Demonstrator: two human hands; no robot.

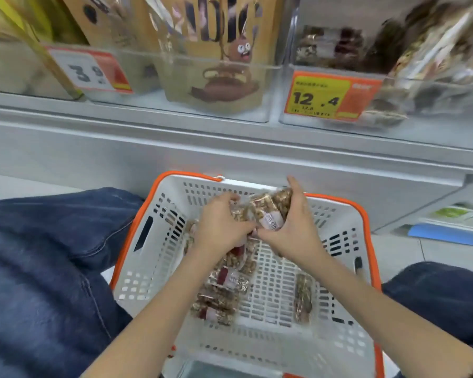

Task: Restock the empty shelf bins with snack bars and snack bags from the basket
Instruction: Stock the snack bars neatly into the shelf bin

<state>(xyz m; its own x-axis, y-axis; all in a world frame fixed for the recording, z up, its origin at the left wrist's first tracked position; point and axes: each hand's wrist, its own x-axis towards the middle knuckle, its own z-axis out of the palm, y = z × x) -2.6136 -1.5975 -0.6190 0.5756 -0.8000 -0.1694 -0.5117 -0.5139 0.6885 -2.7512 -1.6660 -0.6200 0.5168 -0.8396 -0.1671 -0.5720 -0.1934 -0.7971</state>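
A white basket with an orange rim stands on the floor between my knees. Both hands are inside it, over its far half. My right hand grips a bunch of clear-wrapped nut snack bars, lifted off the basket floor. My left hand curls round the left side of the same bunch. Several more snack bars lie on the basket floor below my left wrist, and a single bar lies apart at the right.
Clear shelf bins run above: one with a 12.4 price tag holds nut bars at the right, and a middle bin holds tan snack bags. A grey shelf ledge sits between bins and basket. My jeans-clad knees flank the basket.
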